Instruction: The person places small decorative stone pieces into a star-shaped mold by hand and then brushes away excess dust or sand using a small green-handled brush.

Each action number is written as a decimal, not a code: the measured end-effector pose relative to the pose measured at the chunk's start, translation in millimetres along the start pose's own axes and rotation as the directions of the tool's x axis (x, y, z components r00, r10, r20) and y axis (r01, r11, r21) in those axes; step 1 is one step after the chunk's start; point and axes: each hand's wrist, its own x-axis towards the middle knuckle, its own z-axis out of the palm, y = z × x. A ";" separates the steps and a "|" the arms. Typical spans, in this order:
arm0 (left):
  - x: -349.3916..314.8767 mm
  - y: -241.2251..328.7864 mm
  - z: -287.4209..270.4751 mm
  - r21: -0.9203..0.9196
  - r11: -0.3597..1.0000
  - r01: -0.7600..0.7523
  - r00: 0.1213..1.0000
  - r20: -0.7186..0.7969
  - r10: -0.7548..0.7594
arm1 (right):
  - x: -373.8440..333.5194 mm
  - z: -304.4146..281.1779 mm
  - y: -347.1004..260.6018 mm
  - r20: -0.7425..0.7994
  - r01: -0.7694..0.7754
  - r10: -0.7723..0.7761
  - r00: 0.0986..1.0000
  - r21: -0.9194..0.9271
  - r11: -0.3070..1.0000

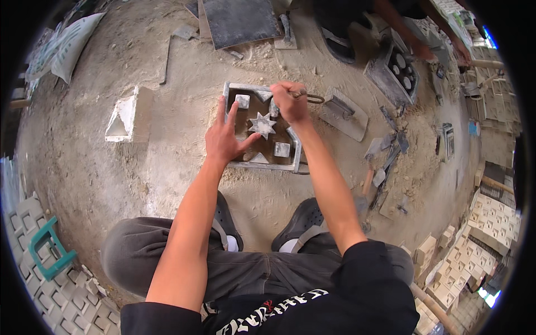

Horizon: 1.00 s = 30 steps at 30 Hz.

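In front of me on the dusty ground lies a square grey mould [271, 166] with raised edges. Inside it sit an eight-pointed star block [262, 125] at the centre, a square block [281, 149] towards the near right corner and another square block [242, 101] at the far left. My left hand [224, 138] rests on the mould's left side, fingers stretched and spread, its thumb reaching towards the star. Over the far right corner, my right hand [290, 104] is closed round a slim tool with a looped end [315, 99]; its working end is hidden.
A flat float with a handle [349, 114] lies right of the mould. Scattered hand tools [391, 148] lie farther right. Another person's hand [425, 53] is by a mould with round shapes [397, 70]. A pale hollow block [131, 117] stands left; patterned blocks [474, 226] are stacked at right.
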 end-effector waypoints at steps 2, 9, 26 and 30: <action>-5.6 -1.0 3.3 0.013 0.998 -0.065 0.995 -0.081 0.066 | 3.3 -2.7 -1.3 0.005 -0.010 0.010 1.000 0.082 0.997; -5.1 -1.8 2.0 -0.016 0.999 -0.048 0.998 -0.044 0.047 | -1.0 -0.7 -18.7 0.001 0.082 -0.082 0.997 0.077 0.994; -4.2 -8.8 0.7 -0.001 0.999 -0.045 0.998 -0.049 0.045 | 19.8 -8.8 -33.9 -0.066 -0.023 0.048 0.997 0.340 0.940; -4.0 -6.8 0.5 -0.007 0.999 -0.041 0.999 -0.032 0.041 | 25.5 -13.7 -68.0 -0.235 0.036 0.073 0.969 0.428 0.903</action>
